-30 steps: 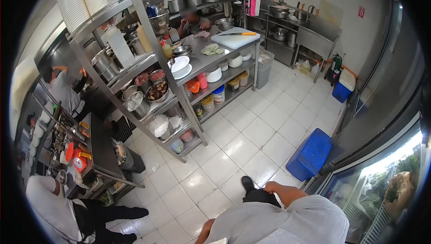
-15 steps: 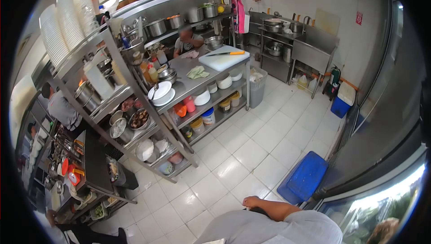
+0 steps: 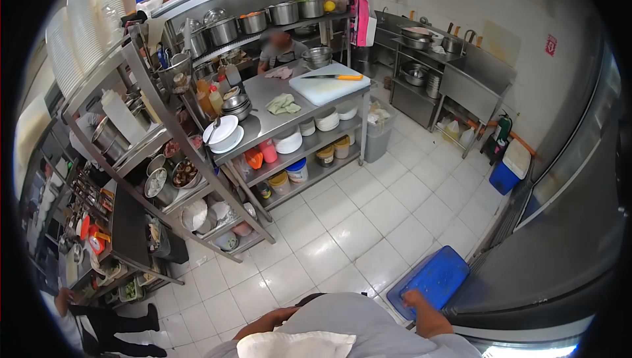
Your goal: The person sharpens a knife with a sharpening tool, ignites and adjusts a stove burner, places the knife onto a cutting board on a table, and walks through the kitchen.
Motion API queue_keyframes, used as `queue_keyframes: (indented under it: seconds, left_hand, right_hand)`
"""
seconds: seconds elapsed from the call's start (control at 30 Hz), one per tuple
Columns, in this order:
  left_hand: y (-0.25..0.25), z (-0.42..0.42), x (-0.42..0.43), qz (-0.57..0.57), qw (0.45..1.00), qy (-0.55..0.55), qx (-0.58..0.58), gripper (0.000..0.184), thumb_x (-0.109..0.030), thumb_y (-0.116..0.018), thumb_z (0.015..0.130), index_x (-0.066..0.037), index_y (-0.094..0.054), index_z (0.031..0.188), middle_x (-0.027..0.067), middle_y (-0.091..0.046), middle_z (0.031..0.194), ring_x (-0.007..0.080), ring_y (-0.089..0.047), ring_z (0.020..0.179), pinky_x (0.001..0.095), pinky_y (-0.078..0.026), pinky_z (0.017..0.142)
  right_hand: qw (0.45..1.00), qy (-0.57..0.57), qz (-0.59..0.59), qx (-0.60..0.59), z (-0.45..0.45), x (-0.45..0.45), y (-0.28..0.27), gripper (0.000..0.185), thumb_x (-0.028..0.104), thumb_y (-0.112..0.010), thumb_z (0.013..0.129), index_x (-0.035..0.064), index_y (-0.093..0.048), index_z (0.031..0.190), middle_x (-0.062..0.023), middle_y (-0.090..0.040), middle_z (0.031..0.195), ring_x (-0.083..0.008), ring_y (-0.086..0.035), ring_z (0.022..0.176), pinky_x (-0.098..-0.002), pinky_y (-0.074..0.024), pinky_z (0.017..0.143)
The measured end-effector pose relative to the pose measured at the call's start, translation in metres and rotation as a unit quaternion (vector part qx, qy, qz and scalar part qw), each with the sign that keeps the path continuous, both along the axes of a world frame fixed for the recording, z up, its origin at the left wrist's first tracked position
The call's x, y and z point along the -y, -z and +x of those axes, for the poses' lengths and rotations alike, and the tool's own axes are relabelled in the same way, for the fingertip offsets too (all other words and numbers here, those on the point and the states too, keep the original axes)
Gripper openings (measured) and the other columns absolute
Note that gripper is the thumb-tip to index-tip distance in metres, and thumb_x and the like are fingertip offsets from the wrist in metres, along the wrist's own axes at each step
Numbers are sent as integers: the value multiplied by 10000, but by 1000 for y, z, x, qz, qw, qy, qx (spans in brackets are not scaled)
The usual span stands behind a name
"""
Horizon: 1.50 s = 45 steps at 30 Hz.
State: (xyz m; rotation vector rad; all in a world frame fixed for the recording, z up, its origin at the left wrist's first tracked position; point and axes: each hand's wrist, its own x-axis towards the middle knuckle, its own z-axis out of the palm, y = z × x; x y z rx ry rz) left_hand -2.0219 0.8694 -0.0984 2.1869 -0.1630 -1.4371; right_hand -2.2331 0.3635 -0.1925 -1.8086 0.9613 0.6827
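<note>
My right hand (image 3: pixel 414 299) hangs in front of the blue cooler (image 3: pixel 437 272) on the floor, overlapping its lid in the head view. Its fingers look curled in, with nothing visible in them; whether it touches the lid I cannot tell. My left hand (image 3: pixel 287 312) is low against the front of my grey shirt (image 3: pixel 342 315), its fingers mostly hidden by the shirt. A white cloth (image 3: pixel 296 345) lies across the shirt at the bottom edge.
Ahead stands a steel prep table (image 3: pixel 263 89) with a cutting board (image 3: pixel 322 93) and an orange-handled knife (image 3: pixel 342 77). A loaded steel rack (image 3: pixel 155 101) is on the left. A person (image 3: pixel 282 49) is behind the table; another person (image 3: pixel 92 328) stands at lower left.
My right hand has moved from in front of my shirt to the right, over the cooler. My left forearm has come into view. The view has shifted, and the person at lower left shows more.
</note>
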Motion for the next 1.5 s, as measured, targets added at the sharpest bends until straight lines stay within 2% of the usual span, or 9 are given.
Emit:
queue_keyframes:
  seconds: [0.07,0.13,0.43,0.5,0.77,0.9,1.4,1.47,1.5]
  left_hand:
    - [-2,20,17,11,1000,-16,8,554,-531,-462,808,-32,-649,957,165,-642,884,270,-616,862,405,-466,770]
    - [-2,39,31,21,999,-29,14,557,-534,-459,809,-33,-650,957,165,-642,884,272,-615,864,405,-465,774]
    - [51,157,83,29,995,47,82,517,-513,-443,811,-54,-665,897,185,-650,906,325,-619,889,420,-472,769]
    - [45,191,108,-4,978,174,111,461,-466,-445,811,-69,-672,871,191,-644,929,338,-622,879,429,-480,763]
    - [89,358,147,-38,958,211,193,389,-414,-474,800,-90,-674,882,178,-647,913,353,-614,878,438,-476,771]
    - [100,431,168,-99,984,-56,137,393,-407,-506,785,-47,-652,841,164,-651,827,322,-623,776,423,-475,720]
    - [43,503,246,-104,920,-372,71,308,-303,-515,821,-6,-592,859,107,-611,739,196,-605,660,347,-480,611]
    - [68,490,226,-46,867,146,475,214,-244,-583,781,-34,-580,822,112,-606,716,220,-606,679,362,-479,598]
    - [61,480,234,-58,933,-47,352,180,-207,-624,742,-50,-578,818,104,-611,719,238,-605,694,374,-482,605]
  right_hand:
    - [923,-366,-91,69,6,-4,19,311,316,-530,847,32,-637,782,-102,-625,665,-168,-579,510,-313,-479,461]
    - [997,25,74,-20,18,-39,9,390,386,-503,844,27,-656,851,-155,-657,787,-232,-640,648,-365,-508,581]
    - [903,-411,-122,31,180,-11,-55,278,310,-517,855,95,-617,1001,-101,-646,899,-174,-626,767,-328,-495,594]
    - [993,9,116,-36,230,17,-74,255,305,-546,836,91,-625,951,-74,-641,923,-173,-625,764,-314,-492,622]
    - [971,131,183,75,485,102,-139,237,285,-563,847,79,-612,953,-28,-634,898,-132,-588,755,-274,-479,684]
    - [957,123,220,140,607,81,-194,255,288,-541,870,76,-608,996,-21,-629,912,-122,-581,762,-265,-478,690]
    - [762,-125,372,515,923,169,-548,268,249,-484,924,40,-569,1070,-28,-603,970,-80,-568,724,-222,-468,642]
    - [701,-162,384,579,960,181,-599,262,249,-485,923,44,-568,1063,-27,-604,970,-81,-577,713,-218,-470,642]
    - [669,-160,390,613,980,186,-624,252,243,-486,923,46,-565,1058,-27,-604,971,-82,-579,712,-219,-474,633]
